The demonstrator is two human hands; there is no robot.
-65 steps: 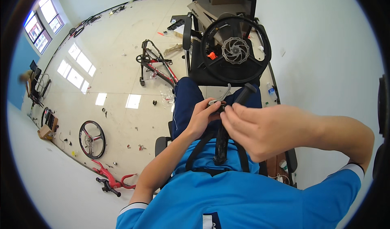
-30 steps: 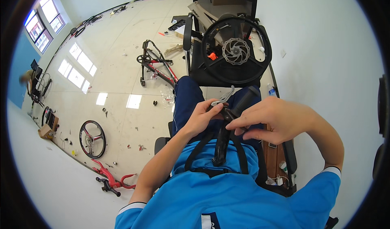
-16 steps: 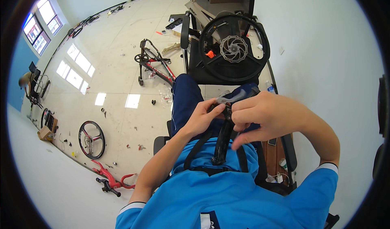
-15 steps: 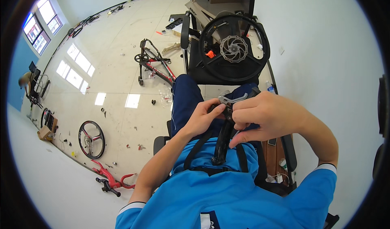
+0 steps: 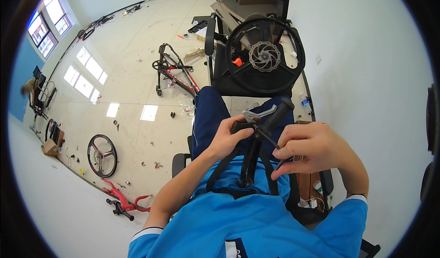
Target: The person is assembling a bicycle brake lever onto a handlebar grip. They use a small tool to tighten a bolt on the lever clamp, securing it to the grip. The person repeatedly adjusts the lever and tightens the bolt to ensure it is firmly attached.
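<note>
The handlebar point(image 5: 256, 134) sits in the lap, directly between the two hands, with its black rubber grip point(image 5: 280, 110) sticking up and away just above the right hand. The left hand point(image 5: 228, 139) is wrapped around the bar beside the silver brake lever point(image 5: 259, 114), thumb lying along the clamp. The right hand point(image 5: 310, 149) is closed with its fingertips pinching a thin dark tool point(image 5: 274, 144), probably a hex key, though it is too slim to tell for sure, its tip pointing at the clamp next to the left thumb. To do this well, the left hand should hold the bar hard against the thigh so it cannot roll while the tool turns. The tool ought to seat fully in the bolt before any force goes on, or it may slip and round the head. Short, even turns from the right wrist look safer than one big twist. Beyond both hands, a black wheel point(image 5: 266, 56) with a brake disc rests on a chair.
</note>
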